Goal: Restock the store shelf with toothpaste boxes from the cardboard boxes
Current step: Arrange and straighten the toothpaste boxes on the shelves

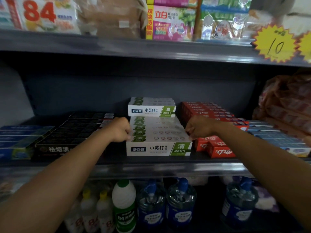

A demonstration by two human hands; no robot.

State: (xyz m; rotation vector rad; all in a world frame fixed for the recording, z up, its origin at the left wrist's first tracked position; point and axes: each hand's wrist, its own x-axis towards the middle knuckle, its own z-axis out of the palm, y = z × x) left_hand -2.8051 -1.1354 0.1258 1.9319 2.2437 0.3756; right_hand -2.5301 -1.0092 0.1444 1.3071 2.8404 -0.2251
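Note:
A row of white-and-green toothpaste boxes [158,132] lies flat in the middle of the grey shelf [151,165]. A second short stack of the same boxes [151,108] sits on top at the back. My left hand [120,130] grips the left end of the row with curled fingers. My right hand [199,128] grips the right end the same way. Both arms reach in from below. No cardboard box is in view.
Black toothpaste boxes [72,135] and blue ones [20,142] lie to the left, red ones [217,132] and more blue ones [277,140] to the right. A plastic-wrapped bundle [286,105] sits far right. Bottles [123,204] stand on the lower shelf, packaged goods [170,21] above.

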